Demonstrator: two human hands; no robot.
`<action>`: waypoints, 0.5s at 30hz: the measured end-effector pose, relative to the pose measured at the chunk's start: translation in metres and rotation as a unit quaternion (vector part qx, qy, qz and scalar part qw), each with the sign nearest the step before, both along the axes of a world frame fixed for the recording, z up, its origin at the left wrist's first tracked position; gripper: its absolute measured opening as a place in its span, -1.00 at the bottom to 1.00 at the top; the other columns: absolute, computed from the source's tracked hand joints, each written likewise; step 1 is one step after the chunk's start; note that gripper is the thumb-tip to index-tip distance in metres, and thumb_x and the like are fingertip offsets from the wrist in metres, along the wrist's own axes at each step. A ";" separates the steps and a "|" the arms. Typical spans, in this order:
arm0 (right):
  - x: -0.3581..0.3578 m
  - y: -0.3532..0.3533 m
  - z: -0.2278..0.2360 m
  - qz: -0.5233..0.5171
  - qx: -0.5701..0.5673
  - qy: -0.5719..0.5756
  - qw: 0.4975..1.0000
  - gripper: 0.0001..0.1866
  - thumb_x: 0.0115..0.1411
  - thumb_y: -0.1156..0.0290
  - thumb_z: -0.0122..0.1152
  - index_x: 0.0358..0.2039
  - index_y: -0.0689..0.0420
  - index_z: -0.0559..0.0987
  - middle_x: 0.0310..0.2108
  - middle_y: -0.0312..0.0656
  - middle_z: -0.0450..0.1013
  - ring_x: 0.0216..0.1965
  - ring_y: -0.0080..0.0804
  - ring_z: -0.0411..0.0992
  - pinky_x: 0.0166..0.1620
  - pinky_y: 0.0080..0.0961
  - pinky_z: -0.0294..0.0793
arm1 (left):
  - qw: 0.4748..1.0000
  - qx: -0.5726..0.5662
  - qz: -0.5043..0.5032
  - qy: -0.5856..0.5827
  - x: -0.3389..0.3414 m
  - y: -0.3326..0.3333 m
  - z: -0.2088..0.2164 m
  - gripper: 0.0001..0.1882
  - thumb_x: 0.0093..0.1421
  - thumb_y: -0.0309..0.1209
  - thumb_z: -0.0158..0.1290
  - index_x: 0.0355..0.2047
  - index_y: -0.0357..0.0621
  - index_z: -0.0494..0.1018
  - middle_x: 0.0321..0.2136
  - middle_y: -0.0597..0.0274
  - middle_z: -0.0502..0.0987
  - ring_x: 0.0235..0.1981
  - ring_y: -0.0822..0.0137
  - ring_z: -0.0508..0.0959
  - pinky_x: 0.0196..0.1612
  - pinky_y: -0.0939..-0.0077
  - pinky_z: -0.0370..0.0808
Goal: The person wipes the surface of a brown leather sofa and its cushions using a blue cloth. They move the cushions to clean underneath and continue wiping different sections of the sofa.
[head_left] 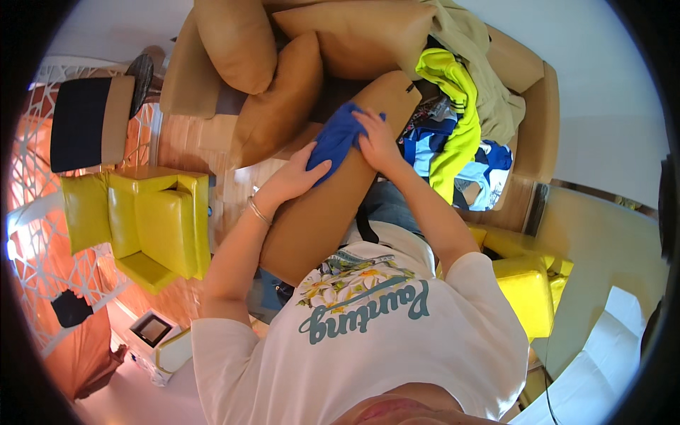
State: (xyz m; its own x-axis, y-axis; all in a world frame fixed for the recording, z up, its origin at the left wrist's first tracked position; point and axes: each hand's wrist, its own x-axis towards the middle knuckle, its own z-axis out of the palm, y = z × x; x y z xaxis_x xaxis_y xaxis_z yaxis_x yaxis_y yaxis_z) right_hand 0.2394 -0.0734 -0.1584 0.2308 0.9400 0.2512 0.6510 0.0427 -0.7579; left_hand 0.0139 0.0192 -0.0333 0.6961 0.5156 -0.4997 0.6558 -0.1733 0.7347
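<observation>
A tan sofa cushion (322, 219) lies slantwise in front of me, its near end against my body and its far end reaching toward the sofa. Across its upper half is a bunched blue cloth (335, 144). At the cloth's left edge, my left hand (296, 172) has the fabric between thumb and fingers, with a bracelet on that wrist. Over the cloth's right end, my right hand (375, 138) is closed with bent fingers, pressing the fabric to the cushion. A small dark tab (409, 88) shows at the cushion's far end.
Several loose tan cushions (280, 99) lean on the tan sofa (540, 120) ahead. To the right are a neon yellow garment (460, 134), blue and white clothes (485, 170) and a beige cloth (489, 92). Yellow armchairs (163, 219) stand left; a yellow seat (523, 290) is right.
</observation>
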 end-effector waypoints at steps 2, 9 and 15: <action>0.024 0.005 -0.014 -0.104 -0.026 -0.077 0.991 -0.49 0.12 0.49 0.09 0.14 0.16 0.50 0.18 0.06 0.40 0.28 0.13 0.23 0.32 0.00 0.15 | 1.000 0.023 -0.006 0.009 0.008 0.000 -0.011 -0.17 0.28 0.01 0.06 0.33 -0.40 0.14 0.25 -0.34 0.29 0.30 -0.11 0.31 0.32 0.27 0.24; 0.030 -0.025 -0.019 0.016 0.033 0.023 0.999 -0.43 0.06 0.53 0.08 0.14 -0.03 0.52 0.25 -0.04 0.36 0.25 0.25 0.25 0.27 0.11 0.20 | 0.999 0.024 -0.037 0.003 0.049 0.008 -0.065 -0.11 0.26 0.05 0.06 0.34 -0.41 0.10 0.27 -0.39 0.24 0.31 -0.19 0.27 0.34 0.22 0.23; 0.036 -0.004 -0.006 -0.025 -0.043 0.040 0.998 -0.46 0.04 0.43 0.16 0.11 -0.06 0.54 0.31 -0.11 0.30 0.34 0.18 0.15 0.31 0.19 0.07 | 0.996 0.056 -0.019 0.063 0.119 0.026 -0.062 -0.05 0.23 0.12 0.07 0.36 -0.39 0.06 0.28 -0.38 0.21 0.25 -0.24 0.34 0.28 0.19 0.31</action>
